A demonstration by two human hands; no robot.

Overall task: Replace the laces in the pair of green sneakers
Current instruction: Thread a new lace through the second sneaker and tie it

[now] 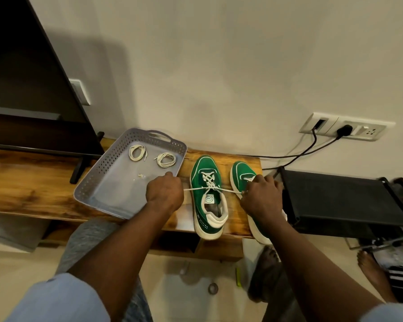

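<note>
Green sneaker (207, 198), white-soled, sat on glossy wood (33, 182); left hand (164, 192) and right hand (261, 196) each pinched an end of its taut lace (230, 191), beside a perforated grey tray (98, 182).

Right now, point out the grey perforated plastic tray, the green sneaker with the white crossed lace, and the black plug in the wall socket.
Grey perforated plastic tray (96, 175): head view, left perforated wall.
Green sneaker with white crossed lace (204, 165): head view, green toe.
Black plug (345, 130): head view, its round body.
</note>
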